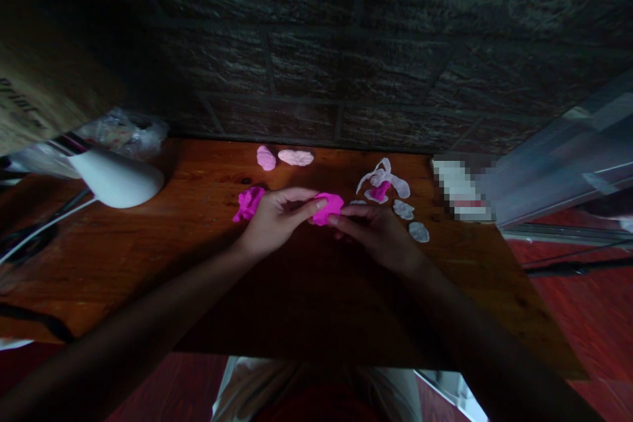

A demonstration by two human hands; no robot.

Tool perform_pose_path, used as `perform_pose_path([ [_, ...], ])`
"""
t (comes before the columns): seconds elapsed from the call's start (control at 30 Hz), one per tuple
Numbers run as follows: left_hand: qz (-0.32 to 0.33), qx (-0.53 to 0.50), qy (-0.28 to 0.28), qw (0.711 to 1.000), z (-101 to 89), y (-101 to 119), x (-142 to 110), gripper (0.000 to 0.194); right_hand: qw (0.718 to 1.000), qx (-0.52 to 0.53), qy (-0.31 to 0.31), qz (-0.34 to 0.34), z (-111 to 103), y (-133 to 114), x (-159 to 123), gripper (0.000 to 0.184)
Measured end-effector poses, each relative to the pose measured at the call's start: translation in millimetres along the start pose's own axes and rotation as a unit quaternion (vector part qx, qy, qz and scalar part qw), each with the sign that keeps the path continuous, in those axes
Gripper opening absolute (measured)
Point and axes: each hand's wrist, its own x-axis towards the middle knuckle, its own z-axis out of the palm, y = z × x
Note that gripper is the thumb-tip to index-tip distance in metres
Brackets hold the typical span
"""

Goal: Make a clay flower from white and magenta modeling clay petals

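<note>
Between my two hands, above the table, is a flattened bright pink piece of modelling clay (328,208). My left hand (277,217) pinches its left edge with thumb and fingers. At its right edge, my right hand (378,231) is closed on it in the same way. A crumpled lump of bright pink clay (248,203) lies just left of my left hand. Beyond my right hand sits a group of whitish petal-like pieces (383,177) with a bright pink bit (380,191) among them. Two thin pale discs (419,232) (403,210) lie beside that group.
Two paler pink lumps (295,157) (266,158) lie at the back of the wooden table (198,237), near the dark brick wall (306,59). A white lamp-like object with a cable (119,178) stands left. A blurred-out packet (462,191) lies at right, by a translucent panel (558,158).
</note>
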Motion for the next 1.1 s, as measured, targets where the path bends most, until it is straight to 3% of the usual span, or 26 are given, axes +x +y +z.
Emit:
perform_pose_path([
  [0.1, -0.030, -0.016, -0.059, 0.998, -0.7, 2.6, -0.5, 0.023, 1.000, -0.001, 0.023, -0.017, -1.4, -0.7, 0.6, 0.033],
  [0.2, -0.037, -0.018, -0.087, 0.995, -0.9, 3.5, -1.1, 0.015, 0.999, -0.014, 0.033, -0.023, -2.2, -0.1, 1.1, 0.031],
  [0.43, -0.032, -0.009, -0.071, 0.997, -3.3, 2.7, -0.7, 0.007, 0.999, 0.034, 0.040, -0.003, -0.2, -0.5, 1.6, 0.031],
  [0.67, -0.034, -0.016, -0.050, 0.998, -3.2, -1.7, -1.6, 0.008, 0.999, -0.022, 0.048, 0.001, -2.0, 0.4, 0.9, 0.028],
  [0.83, -0.063, -0.008, -0.099, 0.993, -2.0, 0.6, -1.2, 0.021, 0.999, -0.006, 0.046, 0.006, -2.3, 4.6, 0.9, 0.028],
  [1.1, -0.061, 0.011, -0.044, 0.997, -2.8, -3.1, -0.9, 0.017, 0.997, 0.044, 0.057, -0.017, 2.5, -0.8, 0.9, 0.032],
])
